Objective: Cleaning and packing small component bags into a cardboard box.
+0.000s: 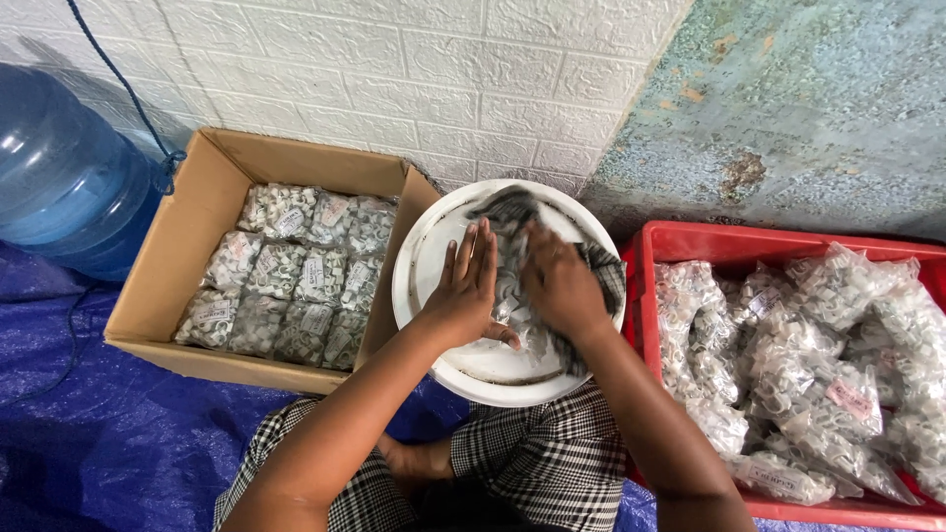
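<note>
Pressing both hands flat on a clear bag of small white parts point(512, 296) atop the white bucket point(419, 266), which serves as a work surface. Left hand point(463, 291) and right hand point(560, 286): fingers spread, gripping nothing. Cardboard box point(187, 246) of packed bags left, red crate point(690, 241) of loose bags right, both within reach.

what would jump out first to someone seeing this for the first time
Both hands, left hand and right hand, press down on a clear bag of small white pieces inside a white bucket at centre. To the left a cardboard box holds neat rows of labelled bags; to the right a red crate is heaped with loose ones.
</note>
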